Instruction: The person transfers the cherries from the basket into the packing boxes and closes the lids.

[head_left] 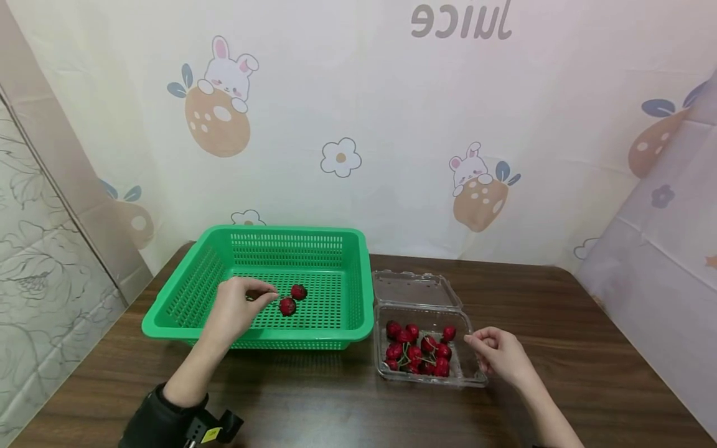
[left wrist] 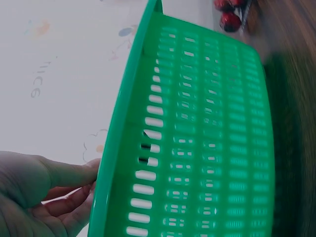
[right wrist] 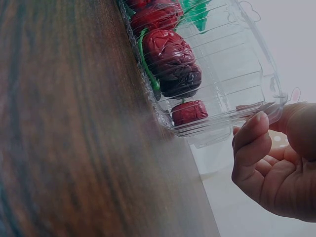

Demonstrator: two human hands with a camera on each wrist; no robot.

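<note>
My left hand is over the green plastic basket, thumb and index finger together at the stem of a red cherry. A second cherry lies just beyond it on the basket floor. In the left wrist view the basket's wall hides the fingertips of the left hand. My right hand pinches the right rim of a clear plastic clamshell box, whose lid stands folded back. Several cherries with green stems lie in the box; the right wrist view shows the grip on its corner.
Basket and box stand side by side on a dark wooden table. A pale printed curtain hangs right behind the table's back edge. The box's opened lid leans toward the back, close to the basket's right side.
</note>
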